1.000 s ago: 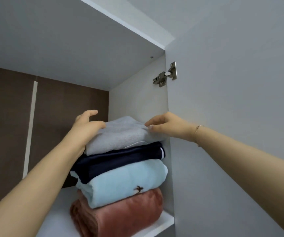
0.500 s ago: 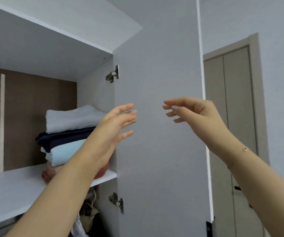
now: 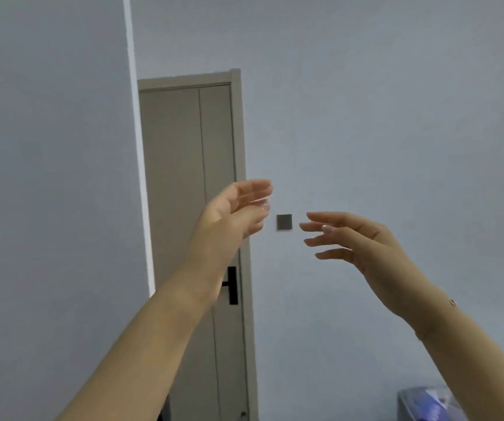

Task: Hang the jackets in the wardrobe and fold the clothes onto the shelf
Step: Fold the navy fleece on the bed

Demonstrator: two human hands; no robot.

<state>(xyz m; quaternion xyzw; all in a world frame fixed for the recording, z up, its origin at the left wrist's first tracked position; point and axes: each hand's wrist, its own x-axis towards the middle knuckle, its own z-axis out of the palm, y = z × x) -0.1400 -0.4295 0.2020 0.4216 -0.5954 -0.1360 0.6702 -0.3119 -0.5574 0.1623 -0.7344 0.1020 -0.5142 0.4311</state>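
The open white wardrobe door point(image 3: 53, 177) fills the nine-o'clock side, the beige room door point(image 3: 190, 183) with its black handle point(image 3: 232, 285) stands behind centre, both hands are raised empty, left hand point(image 3: 232, 212) and right hand point(image 3: 363, 241) with fingers loosely spread, flanking a small grey wall switch point(image 3: 284, 222), and no clothes are in view.

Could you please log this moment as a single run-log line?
left hand: open, raised, empty | right hand: open, raised, empty | view: grey-beige room door, small grey square wall switch | clothes: not in view
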